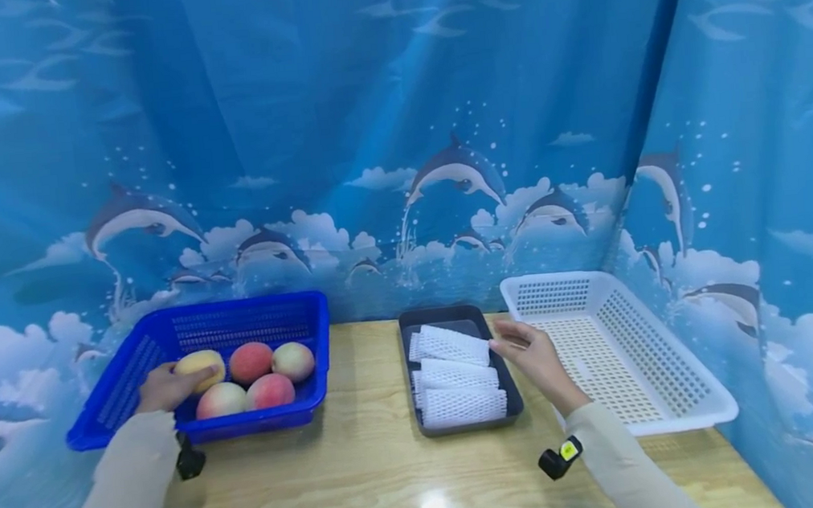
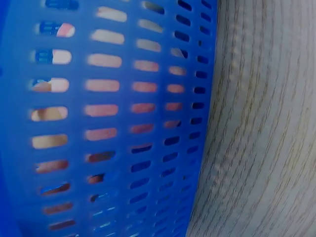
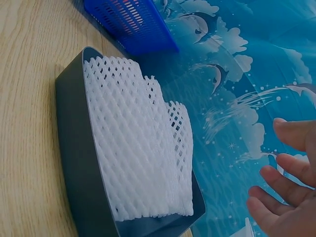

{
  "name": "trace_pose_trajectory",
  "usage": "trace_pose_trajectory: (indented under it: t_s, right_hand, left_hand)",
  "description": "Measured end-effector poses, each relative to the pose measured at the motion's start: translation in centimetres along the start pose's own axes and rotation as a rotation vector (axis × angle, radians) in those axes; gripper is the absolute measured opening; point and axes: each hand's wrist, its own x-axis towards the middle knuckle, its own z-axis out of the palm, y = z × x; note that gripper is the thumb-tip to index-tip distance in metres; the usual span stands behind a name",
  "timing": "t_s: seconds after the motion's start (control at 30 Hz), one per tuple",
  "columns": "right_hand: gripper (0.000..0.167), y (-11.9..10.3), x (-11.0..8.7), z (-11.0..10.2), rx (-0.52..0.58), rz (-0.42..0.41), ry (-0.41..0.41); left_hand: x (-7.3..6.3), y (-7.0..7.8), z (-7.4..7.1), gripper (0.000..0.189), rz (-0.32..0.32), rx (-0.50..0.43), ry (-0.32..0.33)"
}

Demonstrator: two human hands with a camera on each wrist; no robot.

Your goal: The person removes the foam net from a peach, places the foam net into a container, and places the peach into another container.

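Inside the blue basket, my left hand grips a yellow peach, thumb and fingers around its near side. Several red and pale peaches lie beside it in the basket. The left wrist view shows mostly the slotted basket wall, with fruit colours behind the slots. My right hand is over the right edge of the dark grey tray, its fingers loosely bent and holding nothing. White foam fruit nets lie stacked in that tray; in the right wrist view the fingers are apart from them.
A white slotted basket stands at the right, partly behind my right forearm. Everything rests on a light wooden table. A blue dolphin-print curtain hangs right behind the containers and along the right side.
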Motion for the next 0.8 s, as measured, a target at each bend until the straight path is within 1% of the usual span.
trace_pose_trajectory:
  t_s: [0.07,0.13,0.23,0.33,0.6,0.7,0.8]
  right_hand:
    - [0.049,0.09,0.0,0.04,0.009,-0.002,-0.005]
    - [0.048,0.27,0.01,0.06,0.018,-0.008,-0.006]
    - [0.047,0.53,0.02,0.08,0.041,-0.021,0.001]
    - [0.046,0.67,0.04,0.08,0.042,-0.023,0.008]
    - [0.046,0.59,0.1,-0.06,0.01,-0.021,0.006]
    - [0.046,0.51,0.05,-0.17,-0.002,-0.016,-0.003]
    - [0.046,0.45,0.01,-0.3,-0.018,-0.017,-0.004]
  left_hand:
    - [0.24,-0.29,-0.09,0.102,-0.003,0.028,-0.028]
    - [0.38,-0.46,-0.15,0.1,-0.001,0.046,-0.041]
    - [0.36,-0.4,-0.14,0.101,-0.015,0.039,-0.045]
    - [0.29,-0.26,-0.14,0.101,-0.016,0.041,-0.047]
    - [0.75,-0.41,-0.01,0.104,-0.024,0.034,-0.055]
    - [0.97,-0.5,0.03,0.105,-0.017,0.039,-0.062]
    - [1.02,-0.34,0.02,0.105,-0.006,0.039,-0.082]
